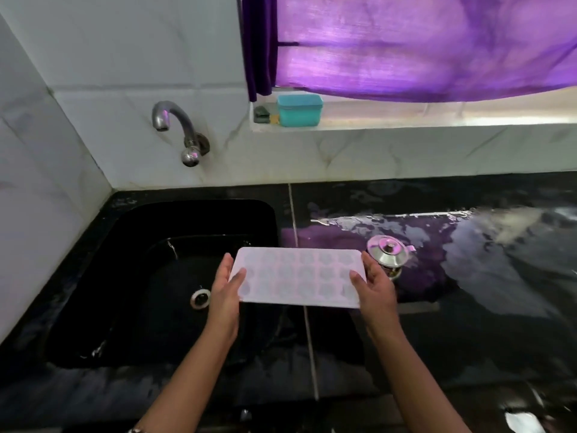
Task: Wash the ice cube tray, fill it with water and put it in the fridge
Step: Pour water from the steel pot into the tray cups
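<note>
Both hands pinch the white ice cube tray (299, 278) by its short ends — left hand (225, 290), right hand (373, 289) — level over the black sink's (103, 276) right rim. The tap (175, 123) runs dry; whether the tray's been washed can't be told — fridge unseen.

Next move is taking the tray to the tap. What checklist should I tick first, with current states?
1. Tray held at both short ends by left grip and right grip: ok.
2. Tray roughly level: ok.
3. Tray under tap: not ok; it hangs right of the spout, over the right rim of the sink.
4. Water running: not ok; no stream visible.
5. Tray clean: cannot tell.
</note>
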A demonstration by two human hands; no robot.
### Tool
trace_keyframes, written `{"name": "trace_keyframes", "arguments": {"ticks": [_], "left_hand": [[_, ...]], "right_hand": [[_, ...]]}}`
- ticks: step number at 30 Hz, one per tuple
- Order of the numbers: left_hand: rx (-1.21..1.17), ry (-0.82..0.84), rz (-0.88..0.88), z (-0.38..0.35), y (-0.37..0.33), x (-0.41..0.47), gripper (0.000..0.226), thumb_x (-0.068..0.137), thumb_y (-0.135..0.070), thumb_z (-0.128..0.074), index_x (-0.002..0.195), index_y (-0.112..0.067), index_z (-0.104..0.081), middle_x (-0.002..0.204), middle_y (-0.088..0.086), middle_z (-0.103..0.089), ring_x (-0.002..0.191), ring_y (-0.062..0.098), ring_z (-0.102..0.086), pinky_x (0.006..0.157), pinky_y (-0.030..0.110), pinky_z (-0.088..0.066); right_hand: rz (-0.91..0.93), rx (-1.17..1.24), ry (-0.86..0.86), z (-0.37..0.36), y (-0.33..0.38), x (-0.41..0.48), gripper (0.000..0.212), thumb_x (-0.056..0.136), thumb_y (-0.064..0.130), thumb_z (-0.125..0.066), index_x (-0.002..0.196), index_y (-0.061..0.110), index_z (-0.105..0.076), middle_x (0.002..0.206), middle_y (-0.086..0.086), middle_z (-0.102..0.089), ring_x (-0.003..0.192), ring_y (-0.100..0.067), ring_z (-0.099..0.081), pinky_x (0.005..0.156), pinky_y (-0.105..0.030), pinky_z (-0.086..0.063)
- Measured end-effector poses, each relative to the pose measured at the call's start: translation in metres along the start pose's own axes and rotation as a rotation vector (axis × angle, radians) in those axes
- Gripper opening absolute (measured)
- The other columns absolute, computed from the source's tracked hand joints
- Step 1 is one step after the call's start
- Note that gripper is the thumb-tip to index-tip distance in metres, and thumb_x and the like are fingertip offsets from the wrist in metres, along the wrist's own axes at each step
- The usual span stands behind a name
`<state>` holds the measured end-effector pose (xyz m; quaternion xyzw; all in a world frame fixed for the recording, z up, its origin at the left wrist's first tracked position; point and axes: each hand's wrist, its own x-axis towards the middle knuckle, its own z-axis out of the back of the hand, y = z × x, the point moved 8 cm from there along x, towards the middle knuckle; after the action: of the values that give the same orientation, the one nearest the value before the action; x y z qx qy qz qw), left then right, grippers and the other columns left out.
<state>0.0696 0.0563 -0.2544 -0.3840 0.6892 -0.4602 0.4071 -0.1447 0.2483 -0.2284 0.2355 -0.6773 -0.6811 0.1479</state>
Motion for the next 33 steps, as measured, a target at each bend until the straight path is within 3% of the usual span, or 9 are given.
{"name": "trace_keyframes", "arguments": {"ticks": [4, 6, 8, 10, 12, 15, 19, 24, 33], "left_hand": [[0.257, 0.041, -0.027, -0.023, 0.037, -0.036, 0.048, 0.099, -0.013, -0.054, 0.145, -0.02, -0.044, 0.136, 0.002, -0.058, 0.121, 0.017, -0.058, 0.102, 0.033, -0.045], [0.391, 0.114, -0.085, -0.04, 0.043, -0.05, 0.049, 0.097, -0.02, -0.059, 0.144, -0.026, -0.044, 0.133, -0.005, -0.06, 0.123, 0.014, -0.057, 0.101, 0.028, -0.044], [0.566, 0.223, -0.143, -0.06, 0.047, -0.061, 0.066, 0.088, -0.042, -0.068, 0.146, -0.033, -0.038, 0.132, -0.014, -0.058, 0.122, 0.007, -0.055, 0.095, 0.017, -0.042], [0.78, 0.306, -0.222, -0.076, 0.052, -0.067, 0.09, 0.071, -0.069, -0.066, 0.147, -0.035, -0.032, 0.139, -0.016, -0.052, 0.128, 0.007, -0.049, 0.106, 0.028, -0.038], [0.987, 0.346, -0.251, -0.085, 0.062, -0.067, 0.117, 0.057, -0.084, -0.057, 0.153, -0.028, -0.023, 0.156, -0.007, -0.035, 0.144, 0.013, -0.03, 0.12, 0.046, -0.016], [1.233, 0.393, -0.245, -0.091, 0.084, -0.07, 0.139, 0.044, -0.095, -0.045, 0.157, -0.022, -0.007, 0.164, -0.004, -0.013, 0.151, 0.011, -0.004, 0.121, 0.044, 0.003], [1.374, 0.313, -0.302, -0.089, 0.097, -0.073, 0.141, 0.045, -0.105, -0.029, 0.157, -0.021, -0.008, 0.164, -0.002, -0.015, 0.151, 0.009, -0.007, 0.121, 0.038, 0.004], [1.408, 0.293, -0.315, -0.09, 0.097, -0.072, 0.139, 0.05, -0.104, -0.027, 0.157, -0.018, -0.007, 0.164, -0.001, -0.013, 0.151, 0.008, -0.007, 0.121, 0.036, 0.004], [1.443, 0.293, -0.316, -0.09, 0.099, -0.069, 0.143, 0.047, -0.106, -0.021, 0.157, -0.017, -0.004, 0.165, 0.0, -0.01, 0.151, 0.01, -0.006, 0.121, 0.036, 0.004]], "right_hand": [[0.088, -0.154, -0.106, 0.055, -0.012, -0.017, 0.044, 0.091, 0.016, -0.061, 0.134, 0.019, -0.05, 0.123, 0.002, -0.06, 0.108, -0.013, -0.06, 0.09, -0.04, -0.054], [0.105, -0.19, -0.187, 0.079, -0.017, -0.017, 0.04, 0.091, 0.016, -0.061, 0.13, 0.019, -0.053, 0.122, 0.0, -0.06, 0.105, -0.012, -0.06, 0.088, -0.04, -0.054], [0.097, -0.234, -0.248, 0.101, -0.023, -0.014, 0.037, 0.091, 0.014, -0.06, 0.128, 0.017, -0.056, 0.123, -0.003, -0.059, 0.107, -0.016, -0.058, 0.092, -0.041, -0.052], [0.09, -0.274, -0.29, 0.12, -0.029, -0.011, 0.037, 0.091, 0.012, -0.06, 0.128, 0.015, -0.056, 0.125, -0.006, -0.058, 0.108, -0.015, -0.055, 0.093, -0.033, -0.048], [0.087, -0.335, -0.306, 0.135, -0.035, -0.008, 0.038, 0.091, 0.011, -0.06, 0.129, 0.014, -0.055, 0.128, -0.007, -0.057, 0.107, -0.012, -0.052, 0.089, -0.026, -0.043], [0.073, -0.478, -0.3, 0.148, -0.044, -0.004, 0.041, 0.092, 0.012, -0.059, 0.132, 0.012, -0.052, 0.128, -0.01, -0.056, 0.11, -0.017, -0.051, 0.091, -0.029, -0.042], [0.124, -0.789, -0.245, 0.147, -0.047, 0.002, 0.041, 0.094, 0.017, -0.056, 0.134, 0.01, -0.051, 0.125, -0.014, -0.057, 0.117, -0.028, -0.046, 0.098, -0.045, -0.039], [0.132, -0.962, -0.203, 0.141, -0.042, 0.017, 0.044, 0.093, 0.019, -0.057, 0.135, 0.011, -0.05, 0.132, -0.01, -0.056, 0.122, -0.028, -0.044, 0.099, -0.044, -0.034], [0.141, -0.452, -0.028, 0.109, 0.008, 0.102, 0.043, 0.098, 0.032, -0.049, 0.138, 0.017, -0.045, 0.138, -0.003, -0.048, 0.123, -0.019, -0.047, 0.101, -0.042, -0.043]]}}
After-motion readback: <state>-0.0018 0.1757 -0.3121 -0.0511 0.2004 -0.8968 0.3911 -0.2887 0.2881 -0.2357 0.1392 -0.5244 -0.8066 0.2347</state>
